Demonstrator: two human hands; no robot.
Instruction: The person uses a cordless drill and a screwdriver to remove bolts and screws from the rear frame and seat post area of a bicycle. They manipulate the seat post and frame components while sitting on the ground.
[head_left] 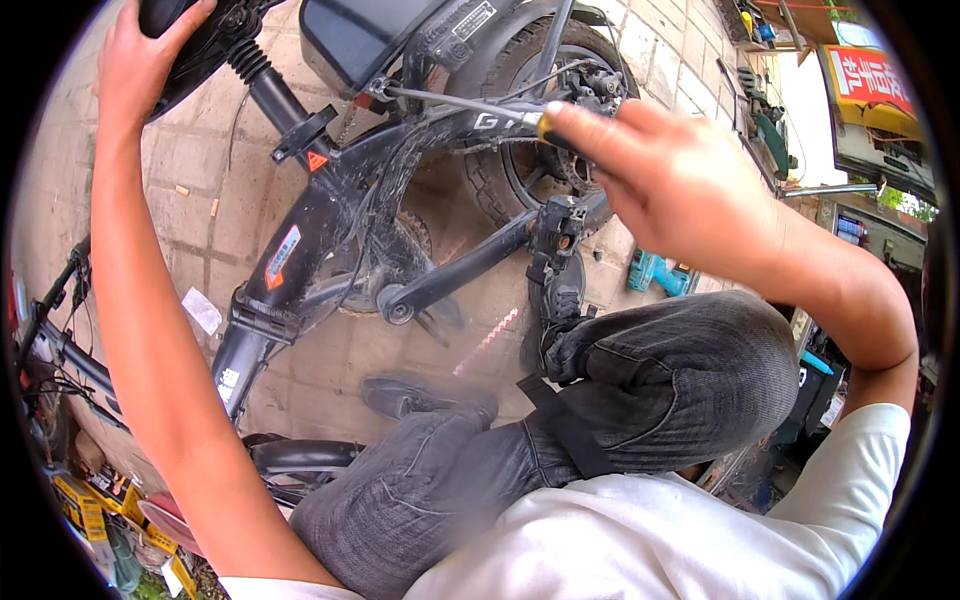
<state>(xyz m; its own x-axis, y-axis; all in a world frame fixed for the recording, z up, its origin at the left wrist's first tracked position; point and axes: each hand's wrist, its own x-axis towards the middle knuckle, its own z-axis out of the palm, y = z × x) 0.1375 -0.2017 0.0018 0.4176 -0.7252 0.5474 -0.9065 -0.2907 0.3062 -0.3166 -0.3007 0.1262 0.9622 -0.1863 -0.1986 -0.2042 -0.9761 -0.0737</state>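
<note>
My right hand [670, 185] is closed round the handle of a screwdriver [450, 101]. Its long metal shaft points left, and the tip is at a small fitting [378, 88] by the lower corner of a black box [375, 40] on a black electric bicycle [320, 205]. Whether the tip sits in a screw is too small to tell. At the upper left, my left hand [150, 55] grips the edge of the bicycle's black saddle [190, 65], thumb and fingers apart round it. The rear wheel [500, 110] is behind the screwdriver.
The crank arm [460, 270] reaches toward my shoe [555, 300]. A teal power tool [655, 272] lies on the paving by my knee. Another bicycle [70, 345] stands at the left. White paper [202, 310] lies on the ground, and a red and yellow sign [870, 80] is at the far right.
</note>
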